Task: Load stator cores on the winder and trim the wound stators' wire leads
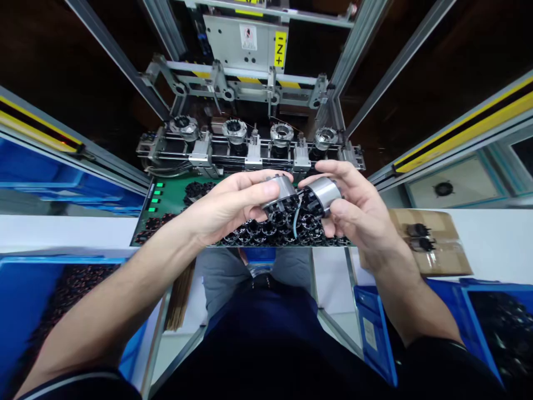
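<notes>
My left hand is closed round a metal-and-black motor stator, thumb on its silver side. In my right hand is a second motor stator, gripped between thumb and fingers, its black slotted end turned toward the first. The two parts are tilted and close together; whether they touch I cannot tell. A thin bluish strip or wire hangs down between them. Below both hands, many black ring-shaped parts lie crowded on the green mat.
Behind my hands stands a machine fixture with several round holders. A cardboard box at right carries two similar parts. Blue bins with small parts flank me. Yellow-striped posts border both sides.
</notes>
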Demonstrator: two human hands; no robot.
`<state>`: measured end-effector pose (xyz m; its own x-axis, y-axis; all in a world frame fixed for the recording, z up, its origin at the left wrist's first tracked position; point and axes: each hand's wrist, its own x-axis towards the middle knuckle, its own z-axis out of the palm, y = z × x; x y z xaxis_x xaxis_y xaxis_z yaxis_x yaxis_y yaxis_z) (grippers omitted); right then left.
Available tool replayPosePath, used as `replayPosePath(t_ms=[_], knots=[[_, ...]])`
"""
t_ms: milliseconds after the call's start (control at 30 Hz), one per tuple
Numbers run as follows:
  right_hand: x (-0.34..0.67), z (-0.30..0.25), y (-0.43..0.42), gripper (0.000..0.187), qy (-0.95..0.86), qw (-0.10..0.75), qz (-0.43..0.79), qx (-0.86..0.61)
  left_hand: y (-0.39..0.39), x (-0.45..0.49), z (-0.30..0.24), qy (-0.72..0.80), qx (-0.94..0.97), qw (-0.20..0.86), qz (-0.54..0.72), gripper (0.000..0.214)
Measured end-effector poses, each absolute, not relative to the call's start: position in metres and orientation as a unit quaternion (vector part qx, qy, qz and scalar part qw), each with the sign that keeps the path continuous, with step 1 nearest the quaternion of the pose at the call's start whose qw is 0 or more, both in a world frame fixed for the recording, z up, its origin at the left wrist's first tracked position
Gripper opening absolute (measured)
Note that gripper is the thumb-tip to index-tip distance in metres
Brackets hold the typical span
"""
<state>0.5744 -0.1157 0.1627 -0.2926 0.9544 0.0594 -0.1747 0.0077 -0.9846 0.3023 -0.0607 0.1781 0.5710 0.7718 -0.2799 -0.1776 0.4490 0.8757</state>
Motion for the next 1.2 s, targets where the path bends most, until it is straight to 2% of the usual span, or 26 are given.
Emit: replayPosePath(t_ms=[100, 267, 400, 533, 700, 767, 967, 1100, 1200], knots=[[0.576, 0.160, -0.110, 0.053, -0.528, 0.466, 0.603, -0.374, -0.053, 0.305, 0.174, 0.348, 0.407, 0.792, 0.293, 0.066], [0.580, 0.152, -0.087, 0.047, -0.539, 0.480, 0.567, -0.397, -0.029, 0.310, 0.159, 0.350, 0.424, 0.778, 0.306, 0.053], [0.593, 0.144, -0.062, 0.051, -0.543, 0.452, 0.560, -0.433, 0.001, 0.307, 0.141, 0.361, 0.465, 0.741, 0.323, 0.049], [0.616, 0.128, -0.023, 0.053, -0.602, 0.461, 0.452, -0.470, 0.042, 0.297, 0.129, 0.393, 0.538, 0.676, 0.315, 0.065], [0.647, 0.090, 0.050, 0.071, -0.656, 0.434, 0.324, -0.525, 0.112, 0.288, 0.107, 0.481, 0.693, 0.433, 0.317, 0.081], [0.653, 0.072, 0.076, 0.070, -0.666, 0.412, 0.285, -0.552, 0.140, 0.285, 0.087, 0.500, 0.713, 0.382, 0.310, 0.085], [0.651, 0.035, 0.111, 0.055, -0.729, 0.279, 0.250, -0.573, 0.178, 0.272, 0.036, 0.482, 0.752, 0.374, 0.248, 0.099], [0.648, 0.034, 0.111, 0.057, -0.736, 0.273, 0.259, -0.563, 0.178, 0.270, 0.035, 0.466, 0.754, 0.388, 0.252, 0.114], [0.652, 0.039, 0.113, 0.056, -0.754, 0.251, 0.247, -0.555, 0.175, 0.276, 0.046, 0.460, 0.766, 0.401, 0.203, 0.119]])
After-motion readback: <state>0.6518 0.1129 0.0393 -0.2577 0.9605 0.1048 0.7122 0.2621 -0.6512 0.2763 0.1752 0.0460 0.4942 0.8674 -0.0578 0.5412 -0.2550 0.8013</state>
